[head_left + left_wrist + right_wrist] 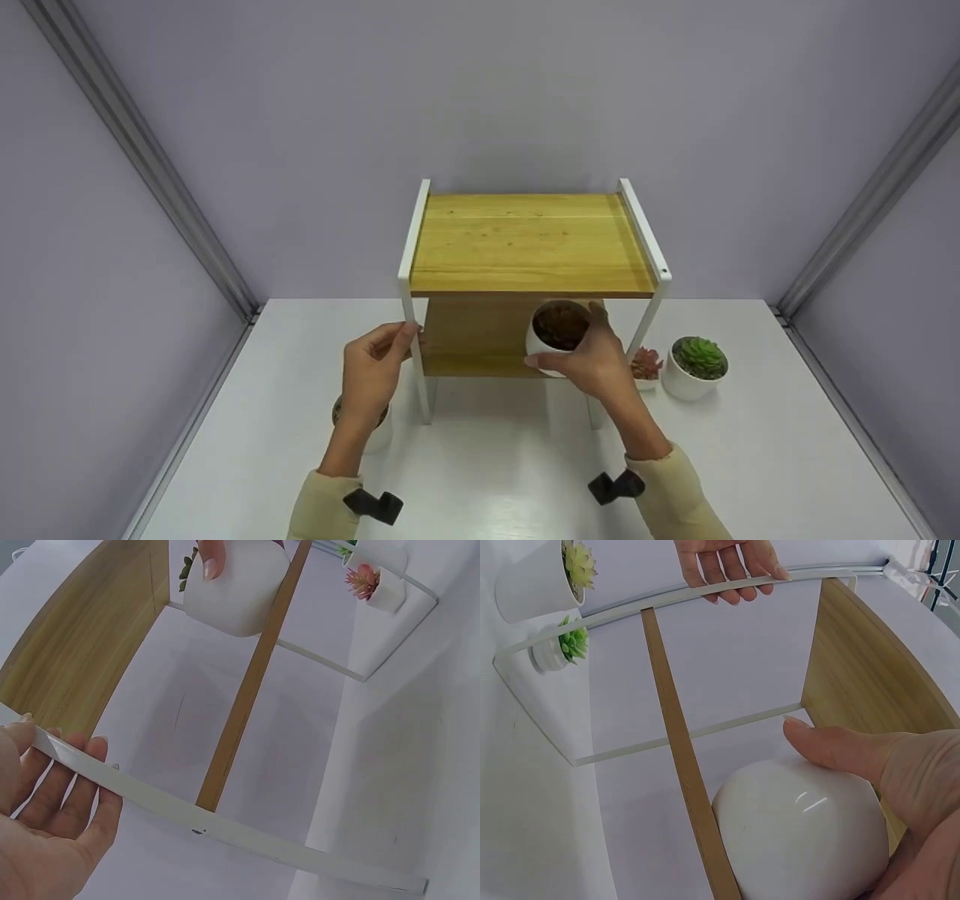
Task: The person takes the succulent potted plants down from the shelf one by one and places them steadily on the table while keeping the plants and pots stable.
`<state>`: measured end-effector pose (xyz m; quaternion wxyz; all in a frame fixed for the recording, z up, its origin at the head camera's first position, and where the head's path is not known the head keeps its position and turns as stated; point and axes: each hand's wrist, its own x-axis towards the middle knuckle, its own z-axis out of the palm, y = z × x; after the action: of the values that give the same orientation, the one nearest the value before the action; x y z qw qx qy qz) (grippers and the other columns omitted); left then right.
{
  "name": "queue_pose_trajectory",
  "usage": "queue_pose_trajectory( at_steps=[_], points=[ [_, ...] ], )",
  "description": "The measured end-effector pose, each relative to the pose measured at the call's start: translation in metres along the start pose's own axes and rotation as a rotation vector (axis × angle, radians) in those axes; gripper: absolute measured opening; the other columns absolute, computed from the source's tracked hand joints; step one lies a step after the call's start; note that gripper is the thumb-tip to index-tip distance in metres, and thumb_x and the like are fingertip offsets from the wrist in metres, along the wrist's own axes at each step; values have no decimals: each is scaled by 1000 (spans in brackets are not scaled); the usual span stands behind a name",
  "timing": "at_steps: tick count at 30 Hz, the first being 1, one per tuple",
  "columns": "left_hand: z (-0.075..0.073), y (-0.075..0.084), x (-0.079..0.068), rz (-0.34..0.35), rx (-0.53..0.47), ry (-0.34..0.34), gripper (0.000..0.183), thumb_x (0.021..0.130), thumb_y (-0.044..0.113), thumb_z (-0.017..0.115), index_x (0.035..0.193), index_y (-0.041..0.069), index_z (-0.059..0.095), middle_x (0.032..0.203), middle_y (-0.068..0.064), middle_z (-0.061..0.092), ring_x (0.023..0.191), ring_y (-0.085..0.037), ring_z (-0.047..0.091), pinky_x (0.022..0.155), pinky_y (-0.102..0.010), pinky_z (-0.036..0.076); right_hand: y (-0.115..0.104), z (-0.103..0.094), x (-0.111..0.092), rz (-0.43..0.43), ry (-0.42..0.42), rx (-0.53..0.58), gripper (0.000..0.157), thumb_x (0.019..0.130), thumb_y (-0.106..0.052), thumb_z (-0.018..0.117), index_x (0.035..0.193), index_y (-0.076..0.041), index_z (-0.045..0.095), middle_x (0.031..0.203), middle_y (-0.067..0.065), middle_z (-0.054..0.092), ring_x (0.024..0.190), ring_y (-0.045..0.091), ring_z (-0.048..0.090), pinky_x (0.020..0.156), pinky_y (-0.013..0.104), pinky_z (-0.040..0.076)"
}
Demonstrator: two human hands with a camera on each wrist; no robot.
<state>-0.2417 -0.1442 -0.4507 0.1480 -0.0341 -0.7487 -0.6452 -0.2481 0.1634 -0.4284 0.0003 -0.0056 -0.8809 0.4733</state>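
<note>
A small two-tier shelf rack [532, 244] with wooden boards and a white frame stands on the white table. My left hand [376, 365] holds its left front post [142, 791], thumb on one side and fingers on the other. In my right hand [596, 358] is a white round plant pot [541, 346], gripped by its side between thumb and fingers. The pot is tilted at the front edge of the lower board [472, 337], below the top board. Whether it bears on that board I cannot tell. Green leaves [186, 570] peek out beside it in the left wrist view.
Right of the rack are a potted green succulent [697, 360] and a reddish succulent [646, 364], partly behind the right post. Another white pot [381, 435] stands at left, mostly hidden by my left forearm. Grey walls [517, 90] enclose the table's back and sides.
</note>
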Motion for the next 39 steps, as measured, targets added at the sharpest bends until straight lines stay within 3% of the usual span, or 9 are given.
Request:
queue_pose_trajectory(
  at_steps=[8,15,21,39],
  points=[
    [0,0,1,3,-10,-7,26,102,33,70,107,9,81,104,-9,81,98,-12,78,93,-31,64,1,1,0,-18,23,3,127,73,-40,96,164,3,19,165,29,36,152,47,40,121,62,40],
    [0,0,1,2,-17,-11,27,103,32,70,107,8,80,109,-22,79,107,-36,77,94,-33,63,0,1,1,-17,25,-5,122,73,-39,96,162,3,24,161,28,40,149,46,43,120,62,41],
    [0,-1,0,-3,-19,-21,27,103,32,69,108,7,80,108,-23,78,107,-36,77,97,-35,63,1,2,1,-16,28,8,116,74,-34,95,159,4,27,156,27,44,146,45,48,118,61,43],
    [0,0,0,-2,-49,-36,24,104,27,68,109,7,80,109,-24,78,106,-37,77,95,-31,63,-4,2,-1,-16,34,12,120,73,-34,97,162,-1,24,160,23,43,149,41,44,122,59,40]
  ],
)
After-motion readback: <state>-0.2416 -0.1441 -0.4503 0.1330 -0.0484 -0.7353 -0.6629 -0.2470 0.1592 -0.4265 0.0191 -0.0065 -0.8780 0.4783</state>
